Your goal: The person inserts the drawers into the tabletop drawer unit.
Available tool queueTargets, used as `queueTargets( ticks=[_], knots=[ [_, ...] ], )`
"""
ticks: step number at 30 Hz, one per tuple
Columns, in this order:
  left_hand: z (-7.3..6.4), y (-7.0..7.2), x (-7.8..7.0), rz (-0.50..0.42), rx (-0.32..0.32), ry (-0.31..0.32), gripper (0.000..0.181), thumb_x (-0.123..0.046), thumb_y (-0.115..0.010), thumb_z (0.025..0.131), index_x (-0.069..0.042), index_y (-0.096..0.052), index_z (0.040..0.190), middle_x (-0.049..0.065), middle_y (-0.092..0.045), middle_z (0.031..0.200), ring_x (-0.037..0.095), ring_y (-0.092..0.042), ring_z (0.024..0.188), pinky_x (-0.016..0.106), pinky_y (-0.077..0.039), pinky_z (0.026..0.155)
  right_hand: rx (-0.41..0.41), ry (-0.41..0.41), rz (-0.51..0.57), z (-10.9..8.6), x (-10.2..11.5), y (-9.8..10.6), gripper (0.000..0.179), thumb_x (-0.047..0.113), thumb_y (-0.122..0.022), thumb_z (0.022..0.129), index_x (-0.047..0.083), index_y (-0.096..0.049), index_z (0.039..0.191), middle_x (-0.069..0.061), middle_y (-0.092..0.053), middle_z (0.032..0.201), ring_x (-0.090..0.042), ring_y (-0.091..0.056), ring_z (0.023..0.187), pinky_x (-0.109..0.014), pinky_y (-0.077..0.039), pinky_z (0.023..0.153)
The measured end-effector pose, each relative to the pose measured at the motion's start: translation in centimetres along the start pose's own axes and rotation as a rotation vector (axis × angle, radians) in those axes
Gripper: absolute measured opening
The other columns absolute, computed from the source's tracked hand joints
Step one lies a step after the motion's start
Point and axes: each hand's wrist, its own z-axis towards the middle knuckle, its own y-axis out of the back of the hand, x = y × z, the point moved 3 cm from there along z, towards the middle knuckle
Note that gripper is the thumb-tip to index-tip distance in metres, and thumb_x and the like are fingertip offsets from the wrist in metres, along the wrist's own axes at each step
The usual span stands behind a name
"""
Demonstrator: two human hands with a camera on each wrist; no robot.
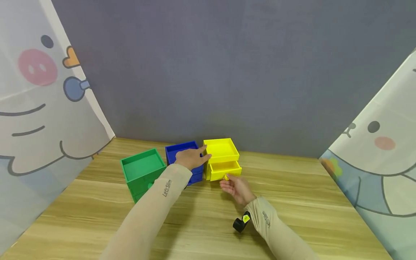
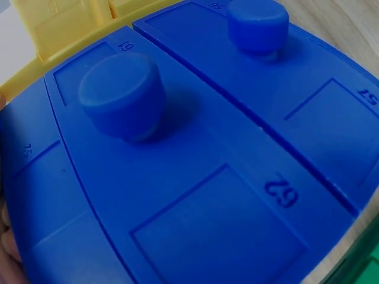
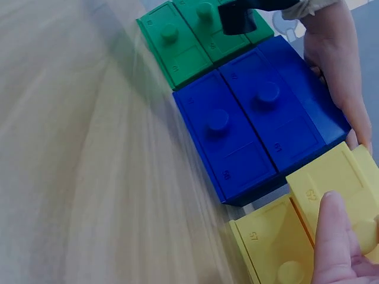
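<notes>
A small yellow drawer cabinet (image 1: 221,150) stands at the back, its upper drawer (image 1: 225,167) pulled partway out. My right hand (image 1: 238,189) pinches the round yellow knob (image 3: 366,235) of that drawer, other fingers extended below. Beneath it, the lower yellow drawer (image 3: 257,236) sits further in. My left hand (image 1: 190,158) reaches over the blue drawer cabinet (image 1: 180,147), its fingers spread at the yellow cabinet's left side. Two blue knobs (image 2: 122,94) show close up in the left wrist view, and the blue drawers there are closed.
A green drawer cabinet (image 1: 143,166) stands left of the blue one. All rest on a wood-grain table (image 1: 286,202), with a dark grey panel (image 1: 227,72) behind. Cartoon-printed cloths (image 1: 42,108) flank both sides. A black wrist camera (image 1: 239,224) hangs below the right sleeve.
</notes>
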Motion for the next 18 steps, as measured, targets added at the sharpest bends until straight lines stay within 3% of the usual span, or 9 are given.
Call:
queueTargets(
  ticks=[4, 8, 14, 18],
  knots=[
    [-0.05, 0.06, 0.09, -0.011, -0.006, 0.005, 0.063, -0.064, -0.032, 0.096, -0.038, -0.022, 0.152, 0.009, -0.061, 0.128, 0.024, -0.059, 0.079, 0.039, -0.045, 0.069, -0.006, -0.009, 0.038, 0.18, 0.02, 0.05, 0.023, 0.011, -0.04, 0.104, -0.009, -0.052, 0.103, -0.004, -0.068, 0.074, -0.008, -0.067, 0.067, -0.018, -0.052, 0.066],
    [-0.01, 0.1, 0.22, -0.014, -0.011, 0.008, 0.063, -0.065, -0.032, 0.096, -0.038, -0.022, 0.152, 0.008, -0.062, 0.124, 0.023, -0.057, 0.074, 0.035, -0.041, 0.064, -0.081, 0.005, 0.055, 0.18, -0.23, 0.39, 0.018, 0.009, -0.046, 0.102, -0.002, -0.059, 0.097, -0.004, -0.069, 0.074, -0.007, -0.067, 0.066, -0.016, -0.052, 0.064],
    [0.08, -0.04, 0.15, -0.015, -0.006, 0.002, 0.063, -0.065, -0.032, 0.095, -0.039, -0.022, 0.152, 0.007, -0.066, 0.109, 0.022, -0.054, 0.066, 0.033, -0.037, 0.059, -0.15, 0.09, 0.096, 0.0, -0.57, 0.73, 0.023, -0.002, -0.051, 0.096, 0.009, -0.067, 0.086, -0.002, -0.069, 0.076, -0.007, -0.066, 0.065, -0.017, -0.052, 0.063],
    [0.1, -0.08, 0.03, -0.01, -0.01, 0.002, 0.063, -0.065, -0.032, 0.095, -0.039, -0.023, 0.152, 0.006, -0.066, 0.108, 0.021, -0.055, 0.066, 0.033, -0.038, 0.059, -0.163, 0.136, 0.126, -0.16, -0.52, 0.7, 0.025, -0.007, -0.052, 0.093, 0.011, -0.067, 0.084, -0.002, -0.07, 0.078, -0.008, -0.067, 0.065, -0.018, -0.052, 0.062]
  ],
)
